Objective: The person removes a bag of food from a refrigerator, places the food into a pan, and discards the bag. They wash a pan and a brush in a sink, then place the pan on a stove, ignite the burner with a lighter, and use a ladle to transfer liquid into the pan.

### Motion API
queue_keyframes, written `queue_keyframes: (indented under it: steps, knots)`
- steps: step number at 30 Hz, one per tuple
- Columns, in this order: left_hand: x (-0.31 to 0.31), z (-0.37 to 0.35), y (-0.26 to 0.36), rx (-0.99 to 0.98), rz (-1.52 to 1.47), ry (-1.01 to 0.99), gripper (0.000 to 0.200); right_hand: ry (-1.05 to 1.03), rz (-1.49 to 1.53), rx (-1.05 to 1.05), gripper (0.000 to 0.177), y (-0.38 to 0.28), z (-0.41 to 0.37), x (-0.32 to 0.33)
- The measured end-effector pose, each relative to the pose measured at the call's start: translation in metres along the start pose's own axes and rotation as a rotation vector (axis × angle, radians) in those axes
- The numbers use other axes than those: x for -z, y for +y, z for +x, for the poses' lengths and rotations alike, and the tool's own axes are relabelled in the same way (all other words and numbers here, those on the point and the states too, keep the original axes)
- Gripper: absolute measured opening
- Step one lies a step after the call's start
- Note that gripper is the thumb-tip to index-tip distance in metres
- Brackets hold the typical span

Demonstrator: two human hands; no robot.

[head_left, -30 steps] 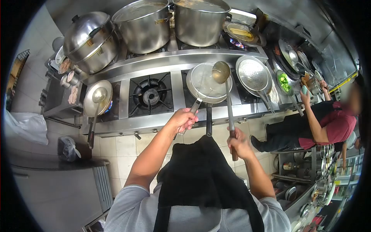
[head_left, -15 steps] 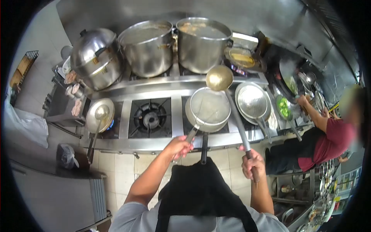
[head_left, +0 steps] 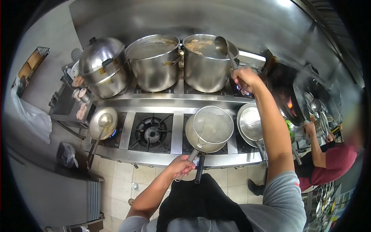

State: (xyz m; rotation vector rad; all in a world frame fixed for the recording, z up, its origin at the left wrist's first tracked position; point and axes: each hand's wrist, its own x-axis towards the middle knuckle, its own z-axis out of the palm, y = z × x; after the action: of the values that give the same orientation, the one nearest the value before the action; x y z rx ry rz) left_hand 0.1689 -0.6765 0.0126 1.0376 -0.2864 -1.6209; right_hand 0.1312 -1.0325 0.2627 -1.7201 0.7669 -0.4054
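My left hand (head_left: pixel 182 167) is closed on the handle of a round wire strainer (head_left: pixel 213 120). The strainer rests across the top of a saucepan (head_left: pixel 191 135) on the front burner, and the pan's dark handle (head_left: pixel 199 170) points toward me. My right arm reaches far forward, its hand (head_left: pixel 246 79) wrapped round the handle of a long ladle (head_left: pixel 221 45). The ladle's bowl tilts inside the rim of the right stockpot (head_left: pixel 205 75), over cloudy broth with pale brown pieces floating on top.
A second stockpot (head_left: pixel 156 71) and a domed lidded pot (head_left: pixel 103 65) stand along the back. At front left, a pan (head_left: pixel 112 125) holds another ladle. A perforated strainer (head_left: pixel 251 123) lies right of my saucepan. On the right, a person in a red shirt (head_left: pixel 336 162) grips a wok (head_left: pixel 297 104) near flames.
My right hand has swung forward and up, carrying the ladle from above the saucepan to the right stockpot. My left hand still holds the strainer. Flames now show by the co-worker's wok.
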Motion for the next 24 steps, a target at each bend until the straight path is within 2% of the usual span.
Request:
queue_keyframes:
  steps: [2,3,5,6,7,9,10,13,14,16,22,24]
  knots:
    - [0.0,0.001,0.0,-0.019,0.01,-0.025,0.029,-0.067,0.175,-0.022,0.015,-0.005,0.004,-0.003]
    - [-0.002,0.0,0.001,-0.017,0.013,-0.013,0.029,-0.07,0.172,-0.022,0.015,-0.011,0.005,-0.002]
    - [-0.003,-0.001,0.004,-0.019,0.015,0.0,0.029,-0.197,0.58,-0.191,0.014,-0.022,0.013,0.005]
    - [-0.004,-0.002,0.005,-0.018,0.014,0.005,0.028,-0.25,0.793,-0.171,0.012,-0.024,0.013,0.008]
    - [-0.004,-0.002,0.005,-0.017,0.013,0.009,0.027,-0.252,0.792,-0.171,0.012,-0.027,0.014,0.012]
    - [-0.003,-0.005,0.005,-0.02,-0.001,0.006,0.026,-0.365,1.272,-0.19,0.032,-0.034,0.014,0.02]
    - [-0.003,-0.006,0.005,-0.021,-0.015,0.003,0.026,-0.426,1.337,-0.124,0.053,-0.037,0.014,0.02]
    - [0.001,-0.008,0.005,-0.024,-0.003,-0.004,0.025,-0.375,1.505,-0.104,0.057,-0.051,0.006,0.018]
    - [0.001,-0.01,0.006,-0.025,-0.002,-0.004,0.025,-0.435,1.484,-0.052,0.062,-0.054,0.004,0.017]
    - [-0.002,-0.014,0.008,-0.024,0.01,0.036,0.033,-0.408,1.498,-0.059,0.061,-0.063,-0.004,0.015]
    - [-0.005,-0.02,0.014,-0.026,0.033,0.054,0.031,-0.337,1.486,0.001,0.057,-0.079,-0.041,0.011]
    - [-0.002,-0.018,0.014,-0.022,0.04,0.034,0.031,-0.372,1.458,0.035,0.056,-0.081,-0.056,0.011]
